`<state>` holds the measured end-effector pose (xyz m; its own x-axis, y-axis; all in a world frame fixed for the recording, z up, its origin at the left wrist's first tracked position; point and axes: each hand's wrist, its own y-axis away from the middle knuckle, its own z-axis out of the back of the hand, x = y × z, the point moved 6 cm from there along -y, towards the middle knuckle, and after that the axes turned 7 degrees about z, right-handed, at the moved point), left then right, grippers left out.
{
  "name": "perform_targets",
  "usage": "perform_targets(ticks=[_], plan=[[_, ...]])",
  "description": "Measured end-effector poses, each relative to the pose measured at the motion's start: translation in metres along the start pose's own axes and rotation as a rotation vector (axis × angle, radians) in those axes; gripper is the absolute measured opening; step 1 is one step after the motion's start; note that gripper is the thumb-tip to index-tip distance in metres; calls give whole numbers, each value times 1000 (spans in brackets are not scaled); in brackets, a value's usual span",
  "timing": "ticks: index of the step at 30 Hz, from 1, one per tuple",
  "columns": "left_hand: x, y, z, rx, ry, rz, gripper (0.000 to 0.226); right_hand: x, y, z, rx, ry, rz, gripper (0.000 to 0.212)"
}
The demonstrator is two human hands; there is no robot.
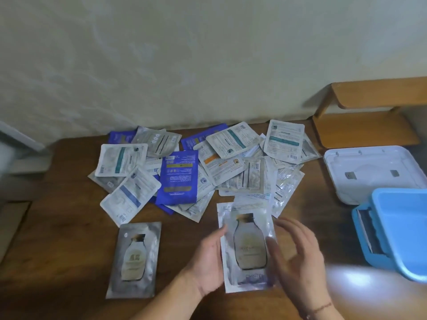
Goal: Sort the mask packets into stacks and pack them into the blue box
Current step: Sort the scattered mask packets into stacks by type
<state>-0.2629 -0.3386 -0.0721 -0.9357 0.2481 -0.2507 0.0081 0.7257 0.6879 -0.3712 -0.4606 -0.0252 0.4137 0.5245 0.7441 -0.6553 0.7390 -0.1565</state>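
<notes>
Down at the bottom middle of the frame, both hands are on one silver packet with a bottle picture (248, 247), held face up just above the surface (69, 227). The left hand (209, 258) has its grip pinching the packet's left edge, thumb on top near the upper corner. The right hand (298, 252) is blurry, fingers loosely spread over the right edge, so I can't tell if it's actually gripping or just steadying. My guess is it's being held flat like that to read the front and decide which stack it belongs to.

Just left of it, a matching bottle packet (135, 259) lies alone, face up, well clear of the mess. Looks like the start of a stack, so I'd bet the held one goes on top of it.

Further back, in the middle of the frame, is the unsorted pile (208, 165): white, silver and dark blue packets overlapping every which way, mostly back side up.

Over at the right edge sits the blue box (397, 229), open and within easy reach, with its white lid (369, 172) lying behind it. Can't see any packets inside, so sorting seems barely begun.
</notes>
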Motion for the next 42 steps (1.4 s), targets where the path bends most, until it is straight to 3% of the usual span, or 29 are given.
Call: perform_targets(ticks=[2, 4, 6, 8, 14, 17, 22, 28, 33, 36, 38, 40, 42], plan=[[-5, 11, 10, -20, -36, -12, 48, -21, -8, -7, 126, -260, -391, 39], [-8, 21, 22, -36, -47, -26, 45, -17, -6, -31, 347, -606, -635, 33], [-13, 31, 37, -49, -99, -73, 39, -1, -7, -46, 496, -640, -623, 22], [-22, 45, 57, -136, -208, -134, 36, 14, -8, -61, 531, -627, -574, 16], [-49, 117, 156, -718, -310, -335, 16, 64, 0, -138, 596, -598, -571, 11], [-57, 150, 204, -895, -365, -385, 21, 88, 15, -189, 665, -504, -538, 6], [-60, 180, 253, -1103, -601, -441, 20, 105, 32, -247, 713, -279, -482, 20], [-67, 178, 268, -1156, -832, -534, 23, 108, 31, -265, 750, -136, -452, 19], [-77, 174, 277, -1180, -965, -552, 27, 105, 24, -268, 752, 23, -314, 22], [-76, 178, 269, -1113, -1141, -550, 54, 106, 18, -259, 605, 168, -87, 17], [-71, 176, 262, -962, -1343, -510, 84, 116, 21, -257, 514, 250, 174, 34], [-65, 170, 257, -864, -1595, -406, 110, 119, 29, -267, 588, 414, 385, 66], [-58, 162, 257, -847, -1744, -344, 117, 109, 33, -278, 715, 522, 434, 81]])
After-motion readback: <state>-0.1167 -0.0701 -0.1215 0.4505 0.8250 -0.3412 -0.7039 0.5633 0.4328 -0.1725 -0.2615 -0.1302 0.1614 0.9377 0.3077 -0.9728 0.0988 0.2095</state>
